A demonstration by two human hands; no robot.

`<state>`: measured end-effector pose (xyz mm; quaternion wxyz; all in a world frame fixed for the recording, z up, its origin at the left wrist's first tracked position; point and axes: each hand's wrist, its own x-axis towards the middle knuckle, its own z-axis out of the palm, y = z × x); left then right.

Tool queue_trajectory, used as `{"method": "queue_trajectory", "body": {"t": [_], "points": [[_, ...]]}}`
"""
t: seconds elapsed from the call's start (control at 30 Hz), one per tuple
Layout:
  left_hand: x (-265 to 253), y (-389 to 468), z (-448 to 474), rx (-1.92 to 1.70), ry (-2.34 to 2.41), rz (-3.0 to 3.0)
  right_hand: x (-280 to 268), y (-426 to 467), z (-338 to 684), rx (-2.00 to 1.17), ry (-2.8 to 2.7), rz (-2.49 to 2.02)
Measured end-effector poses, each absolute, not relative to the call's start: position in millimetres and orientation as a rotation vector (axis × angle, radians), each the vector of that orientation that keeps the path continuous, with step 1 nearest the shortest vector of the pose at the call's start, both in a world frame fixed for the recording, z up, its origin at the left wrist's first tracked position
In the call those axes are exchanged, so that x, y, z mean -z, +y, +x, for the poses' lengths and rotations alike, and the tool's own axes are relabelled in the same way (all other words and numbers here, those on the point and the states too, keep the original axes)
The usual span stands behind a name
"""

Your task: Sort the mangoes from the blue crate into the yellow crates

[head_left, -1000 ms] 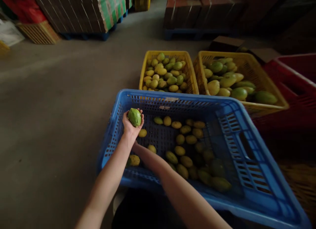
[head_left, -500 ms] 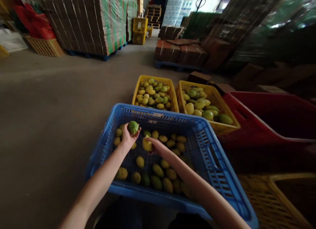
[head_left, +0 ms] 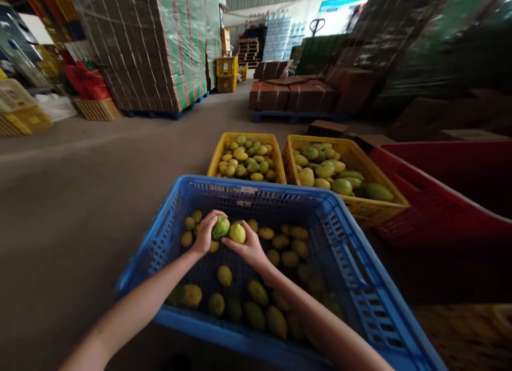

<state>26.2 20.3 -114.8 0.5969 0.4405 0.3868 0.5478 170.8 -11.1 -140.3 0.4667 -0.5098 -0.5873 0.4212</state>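
My left hand (head_left: 205,233) is wrapped around a green lemon (head_left: 221,228). Close beside it, my right hand (head_left: 253,249) grips a yellow lemon (head_left: 237,233) with its pointed end turned up. Both hands are inside the blue crate (head_left: 256,336), above its floor, and the two lemons nearly touch. Loose yellow and green lemons are spread below, such as a yellow one (head_left: 224,275) between my forearms and a greener one (head_left: 257,292) nearer to me. My right forearm hides some of the fruit.
Behind the blue crate stand two yellow crates, one on the left (head_left: 214,156) and one on the right (head_left: 382,182), both filled with lemons. A red bin (head_left: 430,200) is at the right. Farther off are wrapped carton stacks (head_left: 128,46) and flat cardboard bundles (head_left: 292,95) on pallets.
My hands have come closer together, the green lemon moving right and down. My right hand has turned, so the yellow lemon shows more. The camera view has tilted up a little.
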Motion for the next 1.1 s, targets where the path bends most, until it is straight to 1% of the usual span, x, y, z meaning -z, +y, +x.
{"method": "queue_trajectory", "body": {"t": [0.23, 0.33, 0.47, 0.6, 0.73, 0.8, 0.87, 0.97, 1.1], "points": [[107.9, 8.4, 16.9, -1.262, 0.837, 1.245, 116.9, -22.2, 174.2, -0.748, -1.657, -1.247], [104.9, 5.6, 13.4, -1.26, 0.795, 1.434, 115.0, -25.1, 175.6, -0.604, -1.755, -1.221], [103.4, 3.4, 13.0, -1.261, 0.781, 1.454, 118.9, -27.6, 178.3, -0.431, -1.778, -1.169], [102.9, 3.5, 16.7, -1.284, 0.804, 1.449, 124.5, -28.1, 180.5, -0.346, -1.822, -1.158], [99.7, 6.6, 20.1, -1.291, 0.822, 1.676, 126.6, -26.9, 181.4, -0.305, -1.823, -1.135], [98.1, 9.5, 21.8, -1.24, 0.855, 1.708, 126.3, -24.8, 180.4, -0.349, -1.758, -1.167], [98.6, 13.2, 23.8, -1.173, 0.896, 1.632, 125.5, -21.1, 178.6, -0.487, -1.63, -1.243], [104.0, 18.9, 27.2, -1.034, 0.965, 1.351, 125.4, -13.5, 175.8, -0.862, -1.321, -1.376], [112.4, 23.5, 31.6, -0.726, 1.099, 0.799, 130.4, -6.4, 175.9, -1.429, -0.84, -1.483]]}}
